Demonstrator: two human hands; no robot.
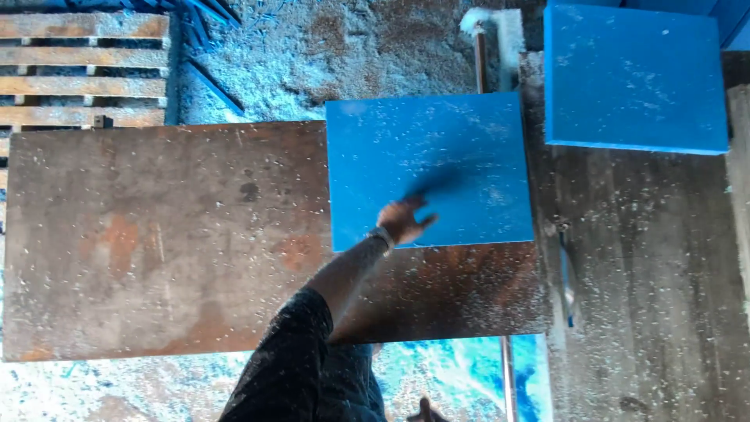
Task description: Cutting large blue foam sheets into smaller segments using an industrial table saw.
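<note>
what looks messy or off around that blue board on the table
Pale shavings and dust are strewn over the blue board, the rusty table and the floor. The hand over the board's lower edge is motion-blurred. The board itself looks undamaged.

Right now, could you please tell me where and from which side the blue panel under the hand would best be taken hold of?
Probably by its near edge, coming from the person's side. The blue panel lies flat on the rusty metal table, so its face offers no grip; its straight near edge by the hand is closest. The far edge seems to overhang the table, which would let fingers reach under it.
</note>
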